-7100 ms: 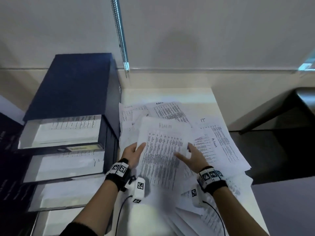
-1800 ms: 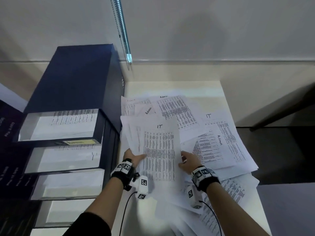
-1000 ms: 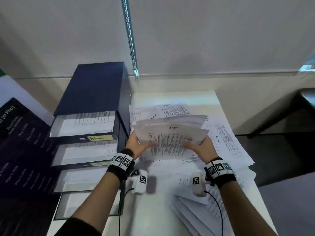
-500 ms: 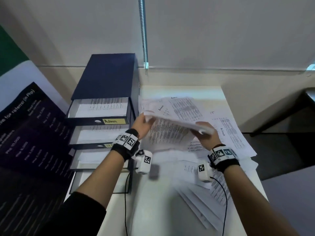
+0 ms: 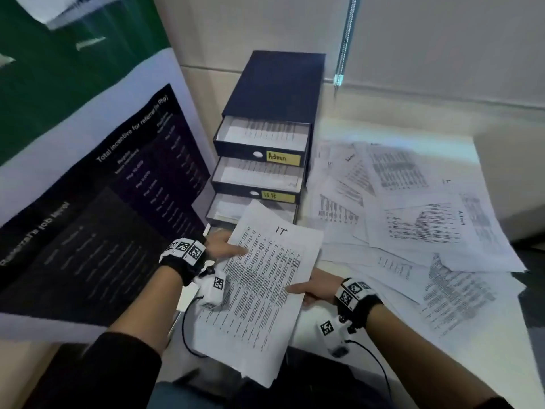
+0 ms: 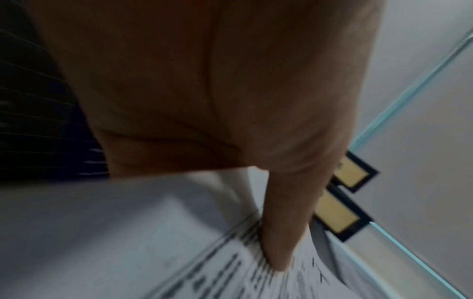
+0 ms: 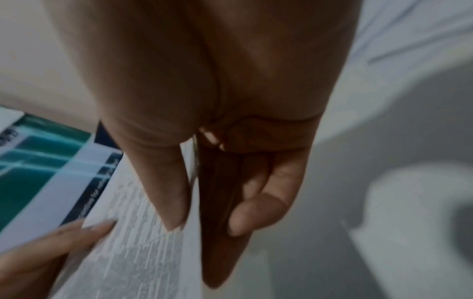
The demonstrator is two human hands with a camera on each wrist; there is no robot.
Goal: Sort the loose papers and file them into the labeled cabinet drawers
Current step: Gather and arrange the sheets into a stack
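At 9 o'clock in the head view, one poster (image 5: 97,202) with a dark table of text leans beside the cabinet.

One dark blue drawer cabinet (image 5: 277,90) stands at 12 o'clock on the white table (image 5: 383,131). Three drawers are visibly pulled out, stepped one below another, and each contains white sheets. The top drawer (image 5: 262,137) carries a yellow label reading "Admin" (image 5: 282,157). The second drawer (image 5: 256,175) carries a yellow label (image 5: 277,196) whose writing is too blurred to read with certainty. The third drawer (image 5: 227,208) is partly covered by the held stack.

Two hands hold one stack of papers marked "IT" (image 5: 259,284) at 6 o'clock, in front of the cabinet and above the table edge. The left hand (image 5: 224,247) grasps the stack's left edge with the thumb on top. The right hand (image 5: 315,289) grasps the right edge, thumb on the printed face.

From 1 to 4 o'clock, loose papers (image 5: 413,219) lie overlapped across the table; their number cannot be counted. One is marked "Admin", another "IT".

View differences: the left wrist view shows the left thumb (image 6: 284,222) pressed on the printed page, with two yellow labels (image 6: 337,214) behind it; the fingers beneath are hidden. The right wrist view alone shows the right fingers (image 7: 256,214) under the stack opposite the thumb, pinching it, and a left fingertip (image 7: 76,236) at the far edge. Only the head view shows the label text and the table pile.
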